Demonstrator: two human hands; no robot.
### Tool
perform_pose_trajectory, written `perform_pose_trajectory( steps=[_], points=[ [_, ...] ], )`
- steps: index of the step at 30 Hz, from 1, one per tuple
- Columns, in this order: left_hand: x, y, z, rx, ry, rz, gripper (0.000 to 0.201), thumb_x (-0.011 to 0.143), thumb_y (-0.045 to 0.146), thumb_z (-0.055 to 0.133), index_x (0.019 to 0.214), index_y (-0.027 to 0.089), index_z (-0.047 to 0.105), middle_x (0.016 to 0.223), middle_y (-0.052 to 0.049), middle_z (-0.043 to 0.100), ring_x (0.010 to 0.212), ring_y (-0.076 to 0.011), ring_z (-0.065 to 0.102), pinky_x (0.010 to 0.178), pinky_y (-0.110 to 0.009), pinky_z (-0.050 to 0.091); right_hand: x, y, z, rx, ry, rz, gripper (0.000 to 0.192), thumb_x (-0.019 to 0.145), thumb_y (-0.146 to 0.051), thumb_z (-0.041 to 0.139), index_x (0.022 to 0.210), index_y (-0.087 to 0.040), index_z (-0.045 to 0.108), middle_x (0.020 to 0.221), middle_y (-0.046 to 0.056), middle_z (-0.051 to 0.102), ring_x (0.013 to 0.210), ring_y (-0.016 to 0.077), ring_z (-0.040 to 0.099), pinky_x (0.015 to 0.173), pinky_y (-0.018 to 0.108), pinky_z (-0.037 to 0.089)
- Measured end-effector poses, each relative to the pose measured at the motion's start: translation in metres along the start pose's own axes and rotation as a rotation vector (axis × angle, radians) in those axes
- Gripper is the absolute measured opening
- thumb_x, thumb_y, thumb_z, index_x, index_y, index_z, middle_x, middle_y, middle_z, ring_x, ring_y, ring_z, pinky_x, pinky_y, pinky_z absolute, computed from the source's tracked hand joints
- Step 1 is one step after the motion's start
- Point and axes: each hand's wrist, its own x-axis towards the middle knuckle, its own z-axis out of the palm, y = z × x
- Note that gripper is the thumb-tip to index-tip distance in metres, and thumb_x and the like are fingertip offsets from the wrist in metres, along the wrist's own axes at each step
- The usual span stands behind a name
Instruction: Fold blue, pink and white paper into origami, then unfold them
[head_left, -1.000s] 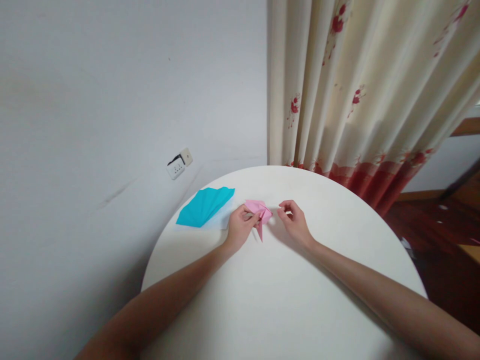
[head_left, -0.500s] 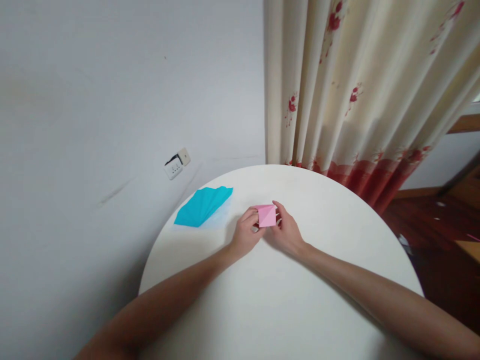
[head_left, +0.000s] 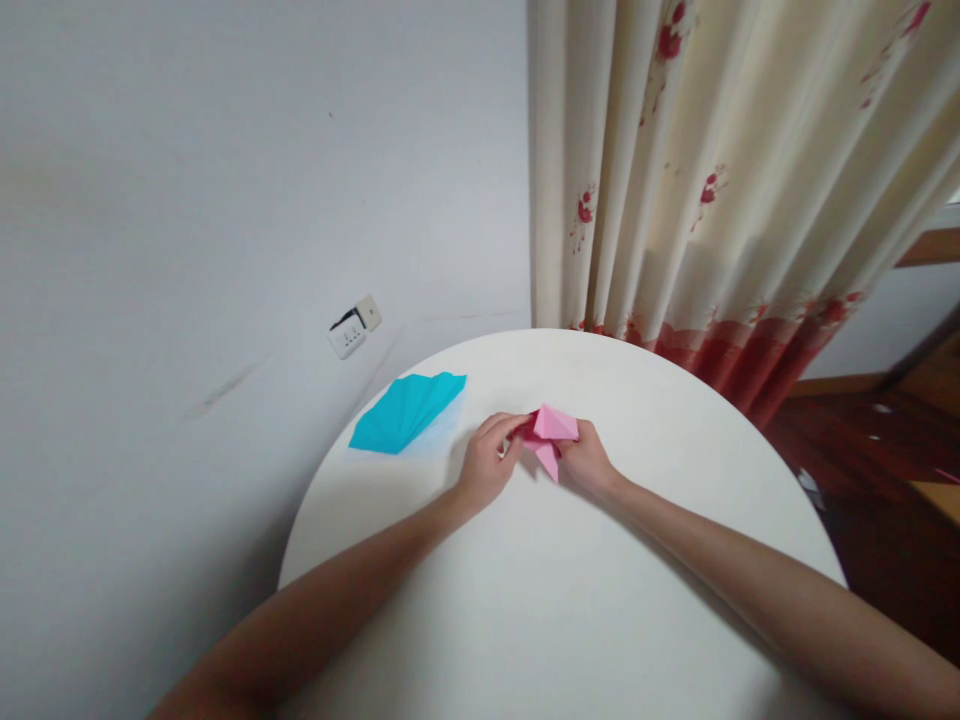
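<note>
A folded pink paper point(head_left: 556, 424) is between my two hands, above the middle of the white round table point(head_left: 540, 600). Its flaps stand apart, one pointing down toward me, and a darker pink side shows at its left. My left hand point(head_left: 491, 455) pinches the paper's left edge between thumb and fingers. From the right, my right hand point(head_left: 589, 455) grips the paper, with most of its fingers hidden behind and under it.
A creased blue paper point(head_left: 405, 412) lies fanned out at the table's left side. Behind the table are a wall with a socket point(head_left: 347, 337) and a floral curtain point(head_left: 675, 200). Small scraps lie on the dark floor at the right.
The pink paper has gone from a flat square to a shape with opened, spread flaps. My right hand has turned and shifted slightly right; my left hand has moved a little left.
</note>
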Motion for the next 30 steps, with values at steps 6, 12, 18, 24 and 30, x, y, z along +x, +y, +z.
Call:
perform_pose_trajectory(
  steps=[6, 12, 18, 24, 30],
  points=[
    [0.005, -0.004, -0.005, -0.046, -0.001, -0.054, 0.017, 0.086, 0.027, 0.064, 0.097, 0.020, 0.074, 0.109, -0.010, 0.063, 0.098, -0.0213, 0.060, 0.090, -0.035, 0.047, 0.002, 0.007, -0.001, 0.019, -0.246, 0.112, 0.031, 0.073, -0.041, 0.065, 0.056, -0.016, 0.056, 0.053, -0.003, 0.049, 0.051, 0.0091, 0.035, 0.049, 0.023, 0.024],
    [0.006, -0.019, -0.001, -0.306, -0.086, -0.341, 0.016, 0.083, 0.024, 0.060, 0.086, 0.014, 0.072, 0.083, -0.007, 0.071, 0.073, -0.0189, 0.065, 0.067, -0.029, 0.050, -0.002, -0.006, -0.002, -0.036, -0.225, 0.117, 0.052, 0.084, -0.059, 0.052, 0.052, -0.018, 0.051, 0.048, -0.003, 0.043, 0.047, 0.0098, 0.034, 0.046, 0.024, 0.023],
    [0.007, -0.020, 0.000, -0.185, -0.091, -0.225, 0.020, 0.075, 0.014, 0.063, 0.089, 0.017, 0.077, 0.087, -0.006, 0.069, 0.078, -0.0184, 0.063, 0.068, -0.027, 0.049, -0.008, -0.022, -0.001, -0.160, -0.191, -0.056, 0.037, 0.086, -0.052, 0.058, 0.089, -0.018, 0.071, 0.080, 0.004, 0.067, 0.070, 0.0167, 0.054, 0.064, 0.027, 0.042],
    [0.005, -0.010, 0.001, -0.079, -0.115, -0.126, 0.022, 0.073, 0.007, 0.064, 0.087, 0.019, 0.076, 0.094, -0.007, 0.069, 0.087, -0.0207, 0.063, 0.074, -0.030, 0.049, -0.003, -0.015, -0.004, -0.081, -0.110, 0.012, 0.034, 0.083, -0.044, 0.057, 0.064, -0.017, 0.064, 0.058, 0.000, 0.054, 0.057, 0.0141, 0.045, 0.057, 0.027, 0.036],
    [0.003, -0.003, 0.002, -0.036, -0.136, -0.027, 0.027, 0.081, 0.009, 0.060, 0.103, 0.021, 0.072, 0.109, -0.008, 0.062, 0.101, -0.0209, 0.060, 0.084, -0.031, 0.051, -0.002, -0.014, -0.002, -0.028, -0.013, 0.004, 0.042, 0.086, -0.049, 0.054, 0.059, -0.017, 0.058, 0.057, 0.000, 0.051, 0.057, 0.0133, 0.042, 0.056, 0.027, 0.033]
  ],
)
